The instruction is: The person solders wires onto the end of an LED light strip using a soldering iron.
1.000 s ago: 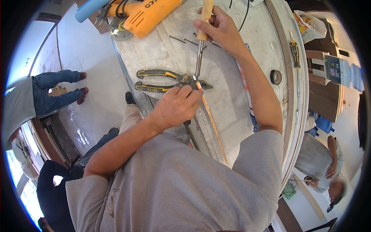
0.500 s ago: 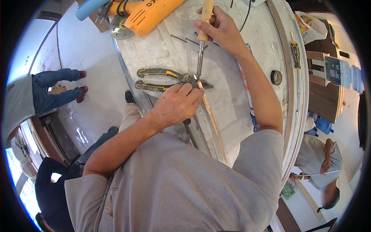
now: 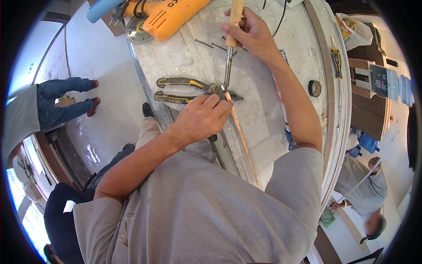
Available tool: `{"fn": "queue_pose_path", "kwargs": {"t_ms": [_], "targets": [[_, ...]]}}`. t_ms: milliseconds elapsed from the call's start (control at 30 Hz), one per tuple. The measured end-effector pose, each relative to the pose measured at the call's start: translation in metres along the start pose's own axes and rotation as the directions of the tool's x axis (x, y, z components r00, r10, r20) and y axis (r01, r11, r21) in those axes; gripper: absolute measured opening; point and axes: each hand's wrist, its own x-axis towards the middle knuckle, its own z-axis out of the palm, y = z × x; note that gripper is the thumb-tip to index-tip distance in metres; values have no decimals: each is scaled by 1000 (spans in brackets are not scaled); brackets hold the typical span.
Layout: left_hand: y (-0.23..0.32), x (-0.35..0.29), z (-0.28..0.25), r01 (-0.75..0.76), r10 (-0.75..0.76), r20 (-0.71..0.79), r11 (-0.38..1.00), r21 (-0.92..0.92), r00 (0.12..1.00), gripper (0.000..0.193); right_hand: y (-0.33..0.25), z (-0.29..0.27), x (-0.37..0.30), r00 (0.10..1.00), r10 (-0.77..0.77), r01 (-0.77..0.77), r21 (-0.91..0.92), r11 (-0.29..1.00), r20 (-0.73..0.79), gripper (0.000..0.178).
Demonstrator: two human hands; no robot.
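My right hand grips the wooden handle of a soldering iron, its metal shaft pointing down at the table. The iron's tip meets, or nearly meets, the end of a narrow orange-and-white strip, which looks like an LED strip. That end is pinched in the fingers of my left hand. Yellow-and-black pliers lie under the strip's end, handles to the left and jaws to the right. My left fingers hide part of the lower handle and the exact grip. The strip trails down toward my body.
An orange angle grinder with a disc lies at the table's far left. Loose nails are near the iron. On the right are a black tape roll and a yellow-and-black hand tool. Other people stand left and right, one holding a long thin rod.
My hands, the iron and the strip hold almost the same place. At the right, the other person's long rod has swung upward; at lower left, the dark-clothed person has shifted slightly.
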Motion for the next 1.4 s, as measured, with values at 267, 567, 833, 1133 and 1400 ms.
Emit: {"fn": "queue_pose_path", "kwargs": {"t_ms": [267, 567, 833, 1133, 1400], "targets": [[0, 0, 0, -2, 2, 7, 1000, 5, 1000, 32, -1, 0, -1, 1000, -10, 9, -48, 999, -22, 33], [-1, 0, 1, -9, 9, 17, 1000, 5, 1000, 32, 6, 0, 0, 1000, -22, 21, -31, 999, -17, 33], [-2, 0, 0, -18, 18, -2, 1000, -3, 1000, 32, 4, 0, -2, 1000, -21, 22, -71, 997, 7, 38], [-2, 0, -1, -20, 20, -22, 1000, -8, 1000, 30, 2, 2, -3, 1000, -19, 20, -48, 999, 23, 41], [-3, 0, 1, -30, 30, -30, 1000, 2, 999, 27, 7, -1, -2, 997, -30, 27, 39, 999, 69, 45]]}}
